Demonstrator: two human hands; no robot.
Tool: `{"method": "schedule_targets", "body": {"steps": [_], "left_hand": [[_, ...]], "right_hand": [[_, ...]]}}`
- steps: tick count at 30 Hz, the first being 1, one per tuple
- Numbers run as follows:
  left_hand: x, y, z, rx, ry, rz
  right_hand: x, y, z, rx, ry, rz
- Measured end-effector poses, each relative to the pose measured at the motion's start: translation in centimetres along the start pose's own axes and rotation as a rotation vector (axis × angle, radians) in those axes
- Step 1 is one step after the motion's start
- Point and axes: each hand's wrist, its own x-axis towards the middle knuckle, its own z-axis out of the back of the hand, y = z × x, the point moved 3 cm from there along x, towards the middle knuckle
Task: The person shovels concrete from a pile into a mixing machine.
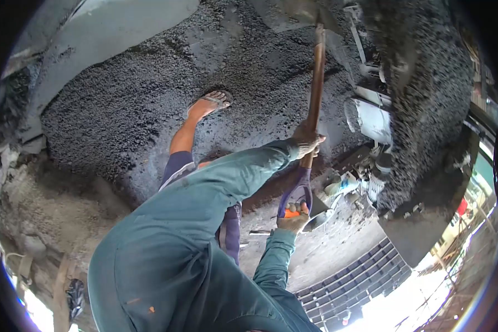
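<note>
A long-handled shovel runs from the top of the view down to the middle. My left hand (pixel 307 141) is wrapped round its wooden shaft (pixel 317 77). Closed on the purple D-shaped grip (pixel 300 185) at the near end is my right hand (pixel 294 220), with an orange part showing at the fingers. The blade (pixel 307 10) lies at the top edge, over dark, damp, crumbly mix (pixel 121 105); whether it carries any is hard to tell. My foot (pixel 210 103), in a sandal, stands on that mix.
To the right, a sloping band of grey granular material (pixel 426 94) passes beside machine parts (pixel 373 119). Rows of dark blocks (pixel 354 279) stand at lower right. A pale, smooth surface (pixel 116 33) borders the mix at upper left.
</note>
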Motion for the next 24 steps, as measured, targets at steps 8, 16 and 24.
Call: {"method": "schedule_targets", "body": {"steps": [8, 16, 24], "left_hand": [[5.5, -2.9, -0.7, 0.031, 0.06, -0.055], [13.1, -3.4, -6.5, 0.126, 0.049, 0.036], [11.3, 10.1, -6.0, 0.832, -0.2, -0.036]], "right_hand": [[4.0, 0.5, -5.6, -0.034, 0.041, 0.038], [13.7, 5.8, -9.0, -0.441, 0.195, 0.291], [6.4, 2.6, 1.2, -0.034, -0.139, 0.022]]}}
